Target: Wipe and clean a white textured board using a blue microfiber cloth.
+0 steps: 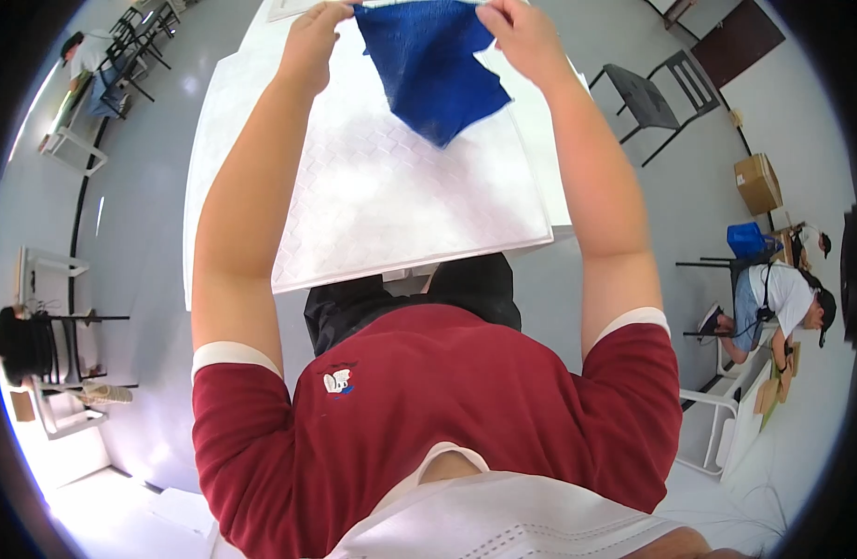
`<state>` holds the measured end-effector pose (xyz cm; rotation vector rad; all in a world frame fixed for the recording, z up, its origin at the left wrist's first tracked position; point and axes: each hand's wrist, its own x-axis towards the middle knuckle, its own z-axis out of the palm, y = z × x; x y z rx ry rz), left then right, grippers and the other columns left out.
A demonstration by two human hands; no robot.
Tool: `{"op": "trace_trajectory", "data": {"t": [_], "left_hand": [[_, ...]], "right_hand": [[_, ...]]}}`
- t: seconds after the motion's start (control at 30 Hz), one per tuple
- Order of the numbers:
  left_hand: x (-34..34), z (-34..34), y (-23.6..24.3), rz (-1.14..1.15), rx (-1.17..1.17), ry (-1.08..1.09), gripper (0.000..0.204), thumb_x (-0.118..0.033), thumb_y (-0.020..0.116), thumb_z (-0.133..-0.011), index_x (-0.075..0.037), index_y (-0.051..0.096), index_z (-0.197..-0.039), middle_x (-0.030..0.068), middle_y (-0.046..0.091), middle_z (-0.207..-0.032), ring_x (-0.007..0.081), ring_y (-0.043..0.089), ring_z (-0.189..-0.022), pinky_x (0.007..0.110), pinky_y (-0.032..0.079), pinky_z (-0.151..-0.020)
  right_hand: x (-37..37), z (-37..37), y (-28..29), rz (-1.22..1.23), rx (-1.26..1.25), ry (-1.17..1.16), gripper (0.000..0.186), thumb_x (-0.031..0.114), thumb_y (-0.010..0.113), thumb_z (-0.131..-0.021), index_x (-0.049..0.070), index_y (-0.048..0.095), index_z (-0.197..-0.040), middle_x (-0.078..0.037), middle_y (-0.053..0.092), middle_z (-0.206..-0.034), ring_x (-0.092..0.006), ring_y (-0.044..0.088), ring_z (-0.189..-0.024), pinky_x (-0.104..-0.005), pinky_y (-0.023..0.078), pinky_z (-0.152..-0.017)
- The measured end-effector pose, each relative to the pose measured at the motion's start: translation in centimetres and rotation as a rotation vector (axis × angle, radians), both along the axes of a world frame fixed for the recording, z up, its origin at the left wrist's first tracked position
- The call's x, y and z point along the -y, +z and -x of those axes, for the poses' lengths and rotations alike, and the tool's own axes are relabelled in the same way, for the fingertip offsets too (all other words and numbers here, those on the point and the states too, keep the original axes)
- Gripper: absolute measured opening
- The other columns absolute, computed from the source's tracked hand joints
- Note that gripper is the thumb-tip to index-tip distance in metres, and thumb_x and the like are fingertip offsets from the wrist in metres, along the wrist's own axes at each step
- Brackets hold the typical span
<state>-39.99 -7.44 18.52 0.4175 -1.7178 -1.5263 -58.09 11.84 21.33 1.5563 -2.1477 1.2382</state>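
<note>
A blue cloth piece [428,65] with uneven edges hangs stretched between my hands near the top of the view, partly over a white patterned board [401,205] on the table. My left hand [309,37] pinches its top left corner. My right hand [520,35] grips its top right corner, with the fingers closed on the edge. The cloth's lower point hangs toward me; I cannot tell whether it touches the board.
A black chair [647,98] stands right of the table. A cardboard box [757,184] and a blue bag [747,240] are at the right wall. Other people sit working at far right [773,298], upper left [98,65] and far left [28,345].
</note>
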Motion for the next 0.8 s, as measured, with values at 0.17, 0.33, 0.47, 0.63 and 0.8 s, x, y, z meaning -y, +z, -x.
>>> {"op": "trace_trajectory", "data": {"t": [0.17, 0.33, 0.47, 0.63, 0.8], "left_hand": [[6.9, -2.5, 1.3, 0.069, -0.134, 0.037, 0.019, -0.025, 0.053, -0.086, -0.011, 0.061, -0.096, -0.0042, 0.063, -0.103, 0.0078, 0.047, -0.106, 0.027, 0.030, -0.090], [6.7, -5.0, 2.2, 0.153, -0.107, 0.078, 0.016, -0.025, 0.055, -0.088, -0.011, 0.059, -0.094, -0.0033, 0.059, -0.090, 0.0074, 0.050, -0.089, 0.027, 0.033, -0.088], [5.2, -6.2, 1.2, 0.021, -0.133, 0.071, 0.028, -0.026, 0.055, -0.091, 0.000, 0.059, -0.100, 0.0023, 0.059, -0.090, 0.0120, 0.050, -0.086, 0.027, 0.038, -0.084], [5.8, -8.9, -0.5, 0.045, -0.005, 0.016, 0.025, -0.014, 0.067, -0.081, -0.005, 0.056, -0.102, 0.0002, 0.056, -0.091, 0.0088, 0.052, -0.085, 0.020, 0.040, -0.078], [5.4, -8.6, -1.4, 0.173, 0.063, 0.071, 0.031, -0.005, 0.062, -0.079, -0.002, 0.055, -0.108, 0.0060, 0.060, -0.091, 0.0155, 0.057, -0.084, 0.027, 0.048, -0.073]], "right_hand": [[5.1, -1.5, 4.6, 0.056, -0.090, 0.040, 0.030, 0.028, 0.057, -0.085, -0.001, 0.063, -0.090, -0.020, 0.064, -0.085, -0.0335, 0.062, -0.080, -0.0386, 0.047, -0.072], [9.1, -2.3, 6.8, 0.106, -0.028, 0.161, 0.032, 0.028, 0.058, -0.085, -0.003, 0.064, -0.091, -0.016, 0.066, -0.083, -0.0250, 0.062, -0.076, -0.0354, 0.047, -0.068], [11.3, -3.3, 7.8, 0.027, 0.142, 0.205, 0.032, 0.028, 0.060, -0.085, -0.003, 0.065, -0.090, -0.011, 0.066, -0.079, -0.0163, 0.058, -0.072, -0.0319, 0.046, -0.065], [12.7, -4.0, 9.0, 0.075, -0.028, 0.159, 0.032, 0.028, 0.062, -0.082, -0.003, 0.066, -0.085, -0.014, 0.065, -0.074, -0.0190, 0.060, -0.069, -0.0322, 0.046, -0.064], [11.7, -4.5, 10.6, 0.111, -0.211, 0.135, 0.033, 0.028, 0.062, -0.081, -0.004, 0.065, -0.085, -0.017, 0.065, -0.077, -0.0243, 0.062, -0.070, -0.0347, 0.047, -0.066]]}}
